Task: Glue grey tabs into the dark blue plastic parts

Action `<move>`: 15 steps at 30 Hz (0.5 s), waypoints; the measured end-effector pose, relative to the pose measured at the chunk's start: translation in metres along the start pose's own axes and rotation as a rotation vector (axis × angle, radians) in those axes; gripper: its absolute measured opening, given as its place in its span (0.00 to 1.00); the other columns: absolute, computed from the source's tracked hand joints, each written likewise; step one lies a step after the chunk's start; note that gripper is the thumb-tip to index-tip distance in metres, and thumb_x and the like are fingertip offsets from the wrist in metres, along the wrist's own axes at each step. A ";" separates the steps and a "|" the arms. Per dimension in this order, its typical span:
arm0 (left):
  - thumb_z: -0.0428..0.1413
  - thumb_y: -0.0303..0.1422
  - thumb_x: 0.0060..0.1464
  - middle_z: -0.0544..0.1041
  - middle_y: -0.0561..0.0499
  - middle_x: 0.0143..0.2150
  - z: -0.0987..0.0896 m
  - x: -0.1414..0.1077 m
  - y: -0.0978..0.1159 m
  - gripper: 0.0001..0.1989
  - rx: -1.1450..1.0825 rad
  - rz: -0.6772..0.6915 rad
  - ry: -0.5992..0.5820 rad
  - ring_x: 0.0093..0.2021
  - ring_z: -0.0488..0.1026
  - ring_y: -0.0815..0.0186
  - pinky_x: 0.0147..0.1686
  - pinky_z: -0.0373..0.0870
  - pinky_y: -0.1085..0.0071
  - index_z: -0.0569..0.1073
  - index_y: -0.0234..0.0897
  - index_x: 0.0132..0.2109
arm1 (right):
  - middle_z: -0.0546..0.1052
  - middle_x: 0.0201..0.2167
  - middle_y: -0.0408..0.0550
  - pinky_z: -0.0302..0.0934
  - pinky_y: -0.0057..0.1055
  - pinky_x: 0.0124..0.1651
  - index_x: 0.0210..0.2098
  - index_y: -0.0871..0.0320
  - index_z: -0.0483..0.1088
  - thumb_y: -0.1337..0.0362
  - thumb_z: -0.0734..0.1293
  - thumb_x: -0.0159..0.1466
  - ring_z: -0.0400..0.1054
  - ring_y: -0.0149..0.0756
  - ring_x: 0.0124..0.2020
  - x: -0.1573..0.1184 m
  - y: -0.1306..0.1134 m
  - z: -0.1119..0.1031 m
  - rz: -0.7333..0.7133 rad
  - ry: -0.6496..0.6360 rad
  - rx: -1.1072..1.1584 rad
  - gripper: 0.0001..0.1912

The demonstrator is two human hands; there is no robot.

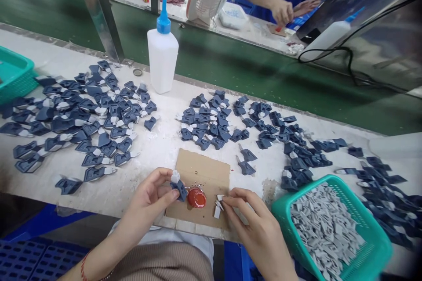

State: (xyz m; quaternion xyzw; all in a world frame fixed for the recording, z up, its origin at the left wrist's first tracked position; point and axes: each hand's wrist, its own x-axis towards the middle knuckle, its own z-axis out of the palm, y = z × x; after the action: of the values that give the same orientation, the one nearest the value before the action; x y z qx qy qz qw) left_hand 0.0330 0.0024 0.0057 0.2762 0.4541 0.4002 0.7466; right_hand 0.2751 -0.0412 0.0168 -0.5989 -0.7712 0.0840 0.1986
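My left hand (148, 202) pinches a dark blue plastic piece (180, 189) with a light grey tip that points up, holding it over the left part of a cardboard sheet (204, 162). Just right of that piece, on the cardboard, sits a small red cap-like dish (197, 197) with a glossy look. At the cardboard's right edge, the fingertips of my right hand (255, 217) are closed on a small light grey plastic piece (220, 198). Another grey piece (217, 212) lies against it, under the fingers.
Many dark blue pieces with grey tips (99, 109) cover the table on both sides. A green basket (280, 210) full of small grey pieces stands at right, another green basket (16, 70) at far left. A white bottle (163, 59) stands behind. Across the green belt (231, 66), a co-worker's hands (282, 12) work.
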 end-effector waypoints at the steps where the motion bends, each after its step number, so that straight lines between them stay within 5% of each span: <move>1: 0.67 0.37 0.48 0.77 0.50 0.40 0.000 0.000 0.000 0.14 0.003 0.006 0.001 0.36 0.75 0.64 0.41 0.69 0.70 0.73 0.41 0.40 | 0.76 0.39 0.50 0.69 0.34 0.42 0.34 0.55 0.72 0.66 0.61 0.69 0.74 0.39 0.42 -0.001 0.000 0.000 -0.001 -0.003 0.013 0.10; 8: 0.66 0.36 0.50 0.77 0.50 0.41 0.002 0.000 0.000 0.13 -0.005 0.016 -0.041 0.37 0.76 0.64 0.41 0.71 0.70 0.72 0.40 0.40 | 0.78 0.42 0.49 0.70 0.34 0.46 0.47 0.53 0.72 0.66 0.61 0.69 0.74 0.38 0.45 0.002 0.002 -0.002 -0.008 -0.093 0.094 0.10; 15: 0.64 0.34 0.53 0.77 0.53 0.39 0.001 -0.002 -0.008 0.11 -0.011 0.080 -0.044 0.36 0.77 0.67 0.41 0.71 0.72 0.71 0.42 0.41 | 0.78 0.38 0.49 0.71 0.33 0.42 0.41 0.54 0.72 0.65 0.62 0.69 0.74 0.37 0.41 0.008 0.004 -0.002 0.034 -0.142 0.145 0.07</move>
State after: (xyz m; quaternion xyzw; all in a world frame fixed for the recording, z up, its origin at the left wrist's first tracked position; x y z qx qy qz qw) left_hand 0.0362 -0.0034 0.0002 0.2991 0.4239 0.4261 0.7411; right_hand 0.2778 -0.0327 0.0188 -0.5887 -0.7649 0.1852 0.1846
